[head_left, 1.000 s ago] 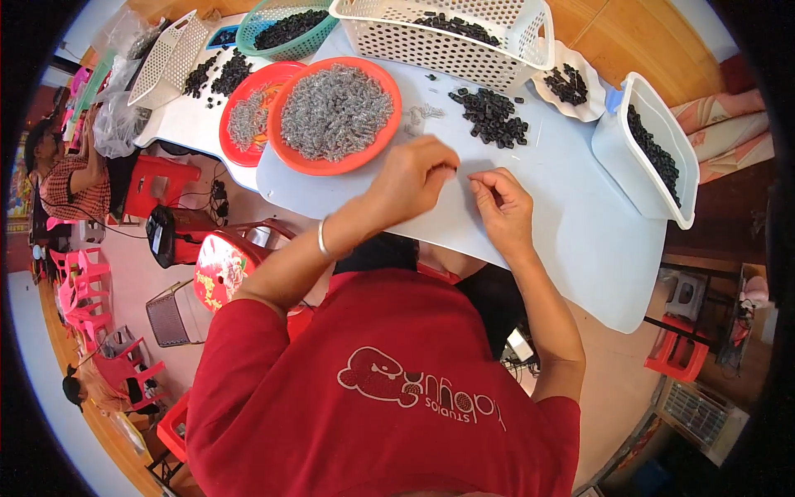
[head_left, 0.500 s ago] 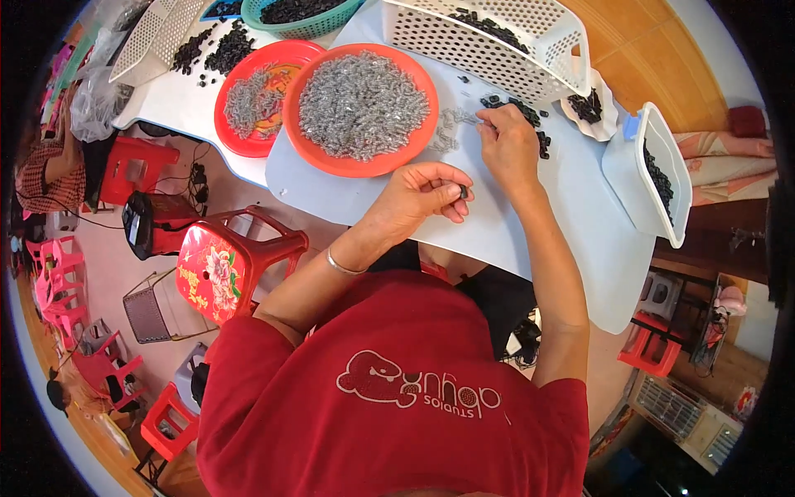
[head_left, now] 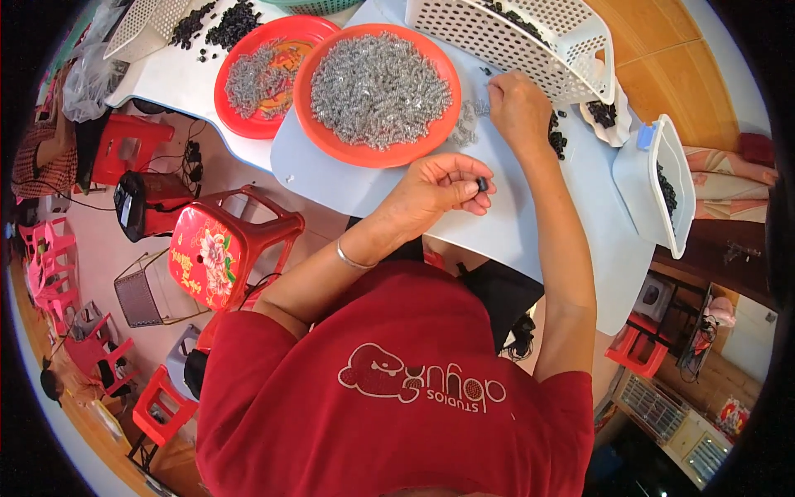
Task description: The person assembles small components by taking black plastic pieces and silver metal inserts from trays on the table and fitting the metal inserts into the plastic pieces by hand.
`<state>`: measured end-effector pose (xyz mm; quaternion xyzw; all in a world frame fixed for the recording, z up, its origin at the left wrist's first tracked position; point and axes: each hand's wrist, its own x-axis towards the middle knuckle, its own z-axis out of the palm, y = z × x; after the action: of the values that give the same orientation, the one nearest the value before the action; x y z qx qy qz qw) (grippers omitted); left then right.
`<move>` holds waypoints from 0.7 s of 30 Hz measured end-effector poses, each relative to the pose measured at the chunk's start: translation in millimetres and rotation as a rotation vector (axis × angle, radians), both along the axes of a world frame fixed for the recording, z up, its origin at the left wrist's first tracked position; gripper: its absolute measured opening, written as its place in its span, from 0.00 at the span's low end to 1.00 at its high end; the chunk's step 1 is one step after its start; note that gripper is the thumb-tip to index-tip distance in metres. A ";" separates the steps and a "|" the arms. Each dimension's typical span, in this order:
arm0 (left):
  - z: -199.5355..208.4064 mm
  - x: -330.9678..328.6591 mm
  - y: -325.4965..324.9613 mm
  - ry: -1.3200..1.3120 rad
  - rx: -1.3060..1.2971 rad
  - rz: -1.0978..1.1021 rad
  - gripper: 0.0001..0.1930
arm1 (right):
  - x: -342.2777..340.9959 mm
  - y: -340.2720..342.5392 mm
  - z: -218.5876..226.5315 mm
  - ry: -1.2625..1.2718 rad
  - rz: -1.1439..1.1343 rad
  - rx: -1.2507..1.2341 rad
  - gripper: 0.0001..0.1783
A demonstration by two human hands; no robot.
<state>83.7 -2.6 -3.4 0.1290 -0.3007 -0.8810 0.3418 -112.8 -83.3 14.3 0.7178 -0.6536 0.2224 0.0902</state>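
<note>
My left hand (head_left: 439, 196) pinches a small black plastic part (head_left: 482, 184) between thumb and fingertips, just above the near edge of the light blue board (head_left: 331, 192). Farther right, my right hand (head_left: 520, 112) reaches over the board with its fingers bent together; whatever they hold, if anything, is hidden. Beside its fingertips lie some loose, shiny grey pieces like small coil springs (head_left: 470, 118). A red-orange bowl (head_left: 381, 157) heaped with the same pieces stands left of both hands. Small black parts (head_left: 557, 137) are strewn to the right of my right hand.
A red plate (head_left: 224, 120) with more grey pieces sits left of the bowl. Behind my right hand stands a white perforated basket (head_left: 464, 37) with black parts. A white tub (head_left: 642, 186) and a small white dish (head_left: 617, 132) stand on the right. A red stool (head_left: 199, 257) is at left.
My right hand has moved slightly farther away, its fingers now more tucked out of sight. My left hand keeps the black part and has turned it slightly. The whole view has shifted a little.
</note>
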 end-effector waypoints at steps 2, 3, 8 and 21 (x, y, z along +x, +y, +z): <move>0.1 0.0 0.0 0.011 0.006 -0.003 0.10 | 1.7 0.8 3.3 0.052 0.004 0.066 0.06; -0.5 1.2 -1.0 0.010 0.008 -0.005 0.10 | 3.6 2.7 4.3 0.051 0.002 0.069 0.06; -1.8 3.5 -2.4 0.040 0.067 -0.025 0.09 | 11.1 47.1 20.6 -0.587 0.104 0.224 0.06; 9.7 -2.4 8.2 -0.123 -0.119 0.046 0.09 | 13.7 154.6 60.2 -1.001 0.156 0.531 0.03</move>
<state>81.3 5.6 6.4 0.1695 -0.3698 -0.8438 0.3500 -99.1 71.3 74.5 0.5690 -0.5952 0.3695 -0.4306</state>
